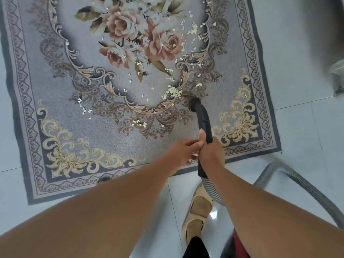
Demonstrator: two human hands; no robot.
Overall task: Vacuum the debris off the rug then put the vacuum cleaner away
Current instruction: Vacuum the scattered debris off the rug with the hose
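With right hand (211,154) fingers curled round the wand (203,118), left hand's (181,151) grip unclear, slow overlapping passes up-frame should clear the debris (174,92).

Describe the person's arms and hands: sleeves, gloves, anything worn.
Both arms are bare as far as the view shows: no sleeve on the left forearm or the right forearm. The left hand and right hand wear no gloves. No watch, bracelet or ring shows on either.
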